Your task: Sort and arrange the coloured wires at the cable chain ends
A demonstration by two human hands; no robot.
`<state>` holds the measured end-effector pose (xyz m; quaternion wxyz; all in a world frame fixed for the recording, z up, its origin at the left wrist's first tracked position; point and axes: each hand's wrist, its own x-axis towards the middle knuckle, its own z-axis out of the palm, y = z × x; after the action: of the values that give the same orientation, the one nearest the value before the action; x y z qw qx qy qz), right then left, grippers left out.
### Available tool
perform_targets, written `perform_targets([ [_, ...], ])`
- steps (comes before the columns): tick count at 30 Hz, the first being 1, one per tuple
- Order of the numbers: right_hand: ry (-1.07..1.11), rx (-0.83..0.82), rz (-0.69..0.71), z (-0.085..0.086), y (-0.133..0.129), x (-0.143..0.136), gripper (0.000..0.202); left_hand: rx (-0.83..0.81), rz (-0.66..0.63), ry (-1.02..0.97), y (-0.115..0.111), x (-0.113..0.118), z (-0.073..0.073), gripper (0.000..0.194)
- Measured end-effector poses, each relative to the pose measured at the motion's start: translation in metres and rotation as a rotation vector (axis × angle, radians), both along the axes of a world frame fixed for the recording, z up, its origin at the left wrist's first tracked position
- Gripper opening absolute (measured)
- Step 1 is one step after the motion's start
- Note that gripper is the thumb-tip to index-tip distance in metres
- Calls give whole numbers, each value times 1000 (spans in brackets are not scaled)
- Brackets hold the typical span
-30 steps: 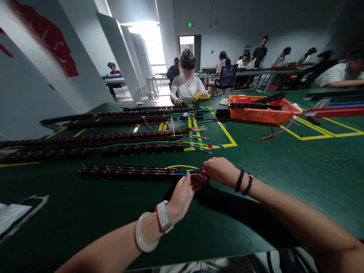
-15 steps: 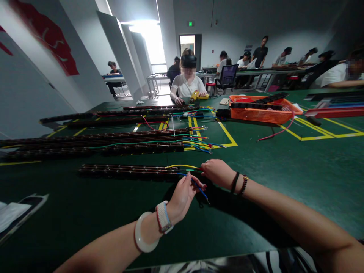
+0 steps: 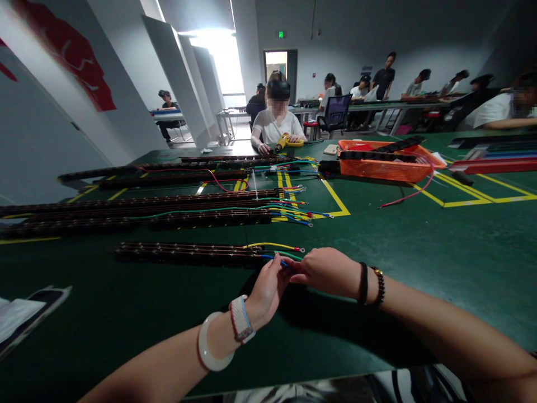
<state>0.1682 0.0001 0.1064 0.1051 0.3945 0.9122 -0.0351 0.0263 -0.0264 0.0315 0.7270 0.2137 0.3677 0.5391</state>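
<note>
My left hand (image 3: 271, 285) is closed on a blue wire (image 3: 268, 257) that comes out of the right end of a dark strip (image 3: 184, 252) strung with thin lines. Touching it from the right, my right hand (image 3: 323, 271) has its fingers closed round the blue wire's free end, which is hidden. A green wire (image 3: 289, 255) runs just above the left fingers toward the right hand. Above both hands lies a yellow wire (image 3: 272, 244), loose, with a red sleeve and a ring terminal (image 3: 302, 249) at its tip.
Longer dark strips (image 3: 210, 215) with coloured wire ends lie beyond. An orange basket (image 3: 381, 170) holding dark parts stands at the back right, a red wire (image 3: 403, 197) trailing from it. Across the table (image 3: 398, 235) a person (image 3: 277, 123) holds a yellow heat gun (image 3: 282, 141).
My right hand has left the yellow wire's tip and come down to the blue wire's end beside my left hand. Across the table, the heat gun has shifted slightly left.
</note>
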Motion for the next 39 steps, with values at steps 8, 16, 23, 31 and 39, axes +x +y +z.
perform_targets([
  [8,-37,-65,29,-10,12,1,32,23,-39,-12,0,-1,2,29],
  [16,1,-96,-13,-3,27,11,37,103,-137,59,-3,2,3,26],
  [23,0,-155,-10,-7,34,12,35,173,-342,361,-10,0,6,36],
  [31,-44,-67,3,-23,25,5,29,263,-449,534,-12,1,9,41],
  [39,192,112,-118,-16,38,10,40,264,-455,547,-12,1,13,41],
])
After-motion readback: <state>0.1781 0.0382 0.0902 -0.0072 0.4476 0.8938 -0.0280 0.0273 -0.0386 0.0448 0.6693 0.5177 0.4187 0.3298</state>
